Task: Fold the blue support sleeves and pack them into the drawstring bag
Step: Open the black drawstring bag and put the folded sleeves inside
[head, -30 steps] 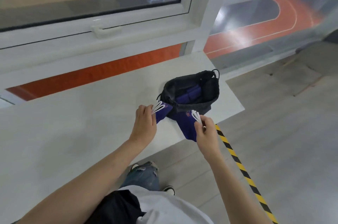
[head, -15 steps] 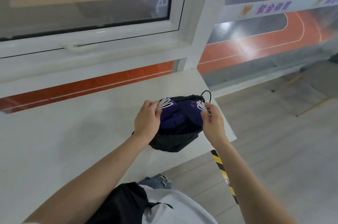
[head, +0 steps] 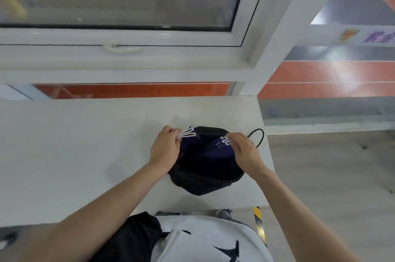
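Blue sleeves (head: 205, 150) over black bag (head: 205, 182) | hands pinch white loops (head: 188, 132) — cord (head: 257, 136) right

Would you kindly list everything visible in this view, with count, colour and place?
Black fabric drawstring bag: one, black, on the ledge near its right end, mouth open.
Blue support sleeve: at least one, dark blue with white loops at both ends, lying over the bag's mouth.
Black drawstring cord: one loop, black, right of the bag.
White ledge: one, below the window.
White window handle: one, on the frame above.
Yellow-black floor tape: one strip, by the ledge's front edge.
Left hand: pinching the sleeve's left loops.
Right hand: pinching its right loops.
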A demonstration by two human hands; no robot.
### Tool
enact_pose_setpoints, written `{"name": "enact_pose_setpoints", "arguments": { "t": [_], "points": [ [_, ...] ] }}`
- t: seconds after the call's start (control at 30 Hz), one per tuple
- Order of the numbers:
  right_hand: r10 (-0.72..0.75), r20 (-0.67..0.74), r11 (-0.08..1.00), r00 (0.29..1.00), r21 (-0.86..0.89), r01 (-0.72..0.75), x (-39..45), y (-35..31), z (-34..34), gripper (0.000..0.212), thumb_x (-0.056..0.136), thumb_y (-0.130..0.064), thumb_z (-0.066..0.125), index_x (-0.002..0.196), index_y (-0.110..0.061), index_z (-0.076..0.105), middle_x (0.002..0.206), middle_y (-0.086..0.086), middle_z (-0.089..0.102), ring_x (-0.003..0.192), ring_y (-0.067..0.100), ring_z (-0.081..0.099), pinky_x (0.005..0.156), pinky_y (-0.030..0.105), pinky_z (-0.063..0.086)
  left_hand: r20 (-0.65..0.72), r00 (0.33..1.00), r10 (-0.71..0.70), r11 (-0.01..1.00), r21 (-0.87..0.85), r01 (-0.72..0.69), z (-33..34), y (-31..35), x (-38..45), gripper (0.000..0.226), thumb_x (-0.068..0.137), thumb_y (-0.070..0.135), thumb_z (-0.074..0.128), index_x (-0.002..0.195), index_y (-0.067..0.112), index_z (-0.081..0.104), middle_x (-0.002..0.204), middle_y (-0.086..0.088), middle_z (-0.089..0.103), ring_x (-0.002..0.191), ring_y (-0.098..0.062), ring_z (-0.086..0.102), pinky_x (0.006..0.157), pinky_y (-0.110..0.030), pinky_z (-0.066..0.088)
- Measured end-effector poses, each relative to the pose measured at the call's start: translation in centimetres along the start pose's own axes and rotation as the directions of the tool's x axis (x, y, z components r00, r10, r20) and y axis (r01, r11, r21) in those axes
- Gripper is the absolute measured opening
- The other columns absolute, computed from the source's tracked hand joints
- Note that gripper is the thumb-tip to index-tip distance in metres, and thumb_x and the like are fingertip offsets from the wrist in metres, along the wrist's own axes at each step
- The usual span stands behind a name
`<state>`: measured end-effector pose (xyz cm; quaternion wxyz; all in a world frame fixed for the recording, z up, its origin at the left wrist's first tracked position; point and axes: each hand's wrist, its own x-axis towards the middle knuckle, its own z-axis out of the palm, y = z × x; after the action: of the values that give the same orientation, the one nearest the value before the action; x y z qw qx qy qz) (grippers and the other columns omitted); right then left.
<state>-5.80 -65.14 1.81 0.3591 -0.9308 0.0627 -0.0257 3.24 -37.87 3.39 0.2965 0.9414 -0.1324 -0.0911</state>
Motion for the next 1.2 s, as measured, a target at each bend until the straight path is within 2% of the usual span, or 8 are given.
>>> {"name": "enact_pose_setpoints", "arguments": {
  "t": [0.17, 0.27, 0.37, 0.57, 0.8, 0.97, 1.1, 1.2],
  "points": [
    [-0.174, 0.143, 0.983, 0.974, -0.028, 0.179, 1.6, 1.7, 0.1, 0.027, 0.101, -0.004, 0.052, 0.120, -0.011, 0.071, 0.118, 0.001, 0.070, 0.108, 0.021, 0.066, 0.100, 0.031, 0.050, -0.051, 0.992, -0.115, 0.992, -0.049, 0.113, 1.9, 1.9, -1.1, 0.028, 0.103, 0.019, 0.055, 0.128, 0.016, 0.067, 0.109, 0.004, 0.054, 0.094, -0.015, 0.058, 0.086, -0.033, 0.053],
    [-0.245, 0.232, 0.963, 0.941, -0.050, 0.263, 3.0, 3.0, 1.1, 0.027, 0.101, -0.003, 0.055, 0.122, -0.014, 0.070, 0.119, 0.003, 0.070, 0.105, 0.027, 0.067, 0.097, 0.040, 0.055, -0.067, 0.983, -0.173, 0.984, -0.051, 0.169, 3.3, 2.9, -1.5, 0.029, 0.103, 0.021, 0.056, 0.129, 0.018, 0.067, 0.109, 0.006, 0.054, 0.094, -0.015, 0.058, 0.087, -0.033, 0.053],
    [-0.250, 0.340, 0.939, 0.907, -0.142, 0.312, 4.2, 3.9, 1.6, 0.035, 0.099, -0.003, 0.059, 0.128, -0.019, 0.067, 0.121, 0.001, 0.067, 0.105, 0.029, 0.064, 0.092, 0.047, 0.056, -0.038, 0.981, -0.190, 0.982, 0.003, 0.190, 4.1, 3.6, -2.1, 0.026, 0.101, 0.021, 0.058, 0.125, 0.022, 0.068, 0.106, 0.007, 0.053, 0.093, -0.015, 0.057, 0.084, -0.037, 0.054],
    [-0.131, 0.625, 0.863, 0.770, -0.311, 0.399, 5.5, 3.7, 0.9, 0.055, 0.096, -0.002, 0.052, 0.145, -0.028, 0.054, 0.135, -0.002, 0.057, 0.124, 0.025, 0.055, 0.099, 0.040, 0.051, -0.065, 0.966, -0.249, 0.966, 0.056, 0.253, 4.6, 4.0, -2.7, 0.015, 0.100, 0.020, 0.056, 0.109, 0.023, 0.068, 0.099, 0.007, 0.051, 0.084, -0.016, 0.055, 0.076, -0.041, 0.055],
    [-0.096, 0.592, 0.826, 0.800, -0.401, 0.395, 6.6, 4.1, 2.0, 0.053, 0.098, -0.010, 0.055, 0.148, -0.030, 0.054, 0.132, 0.005, 0.051, 0.127, 0.030, 0.046, 0.099, 0.041, 0.048, -0.054, 0.969, -0.243, 0.967, 0.063, 0.246, 4.2, 4.3, -2.8, 0.020, 0.101, 0.019, 0.055, 0.117, 0.022, 0.068, 0.102, 0.004, 0.054, 0.089, -0.018, 0.056, 0.079, -0.039, 0.054],
    [-0.085, 0.548, 0.864, 0.832, -0.375, 0.335, 6.9, 4.1, 2.4, 0.048, 0.100, -0.010, 0.054, 0.147, -0.019, 0.054, 0.139, 0.006, 0.057, 0.130, 0.030, 0.048, 0.107, 0.041, 0.045, -0.050, 0.981, -0.187, 0.981, 0.044, 0.189, 3.3, 4.5, -2.4, 0.027, 0.102, 0.019, 0.056, 0.126, 0.021, 0.067, 0.109, 0.002, 0.059, 0.099, -0.018, 0.058, 0.089, -0.031, 0.048],
    [-0.230, 0.459, 0.954, 0.858, -0.065, 0.291, 6.9, 2.2, 1.7, 0.062, 0.097, -0.029, 0.070, 0.153, -0.020, 0.045, 0.147, 0.005, 0.053, 0.136, 0.025, 0.047, 0.115, 0.039, 0.040, -0.044, 0.991, -0.124, 0.992, 0.026, 0.125, 3.0, 4.7, -2.0, 0.030, 0.103, 0.020, 0.056, 0.131, 0.020, 0.066, 0.115, 0.001, 0.061, 0.104, -0.017, 0.057, 0.093, -0.031, 0.048],
    [-0.373, 0.410, 0.927, 0.832, 0.139, 0.347, 6.6, -0.6, 1.0, 0.069, 0.095, -0.040, 0.072, 0.154, -0.023, 0.040, 0.148, 0.002, 0.052, 0.131, 0.016, 0.050, 0.111, 0.032, 0.041, -0.017, 0.998, -0.068, 0.998, -0.010, 0.068, 3.1, 4.9, -1.6, 0.032, 0.103, 0.018, 0.055, 0.134, 0.019, 0.066, 0.116, -0.001, 0.062, 0.105, -0.020, 0.058, 0.094, -0.035, 0.050]
  ]
}}
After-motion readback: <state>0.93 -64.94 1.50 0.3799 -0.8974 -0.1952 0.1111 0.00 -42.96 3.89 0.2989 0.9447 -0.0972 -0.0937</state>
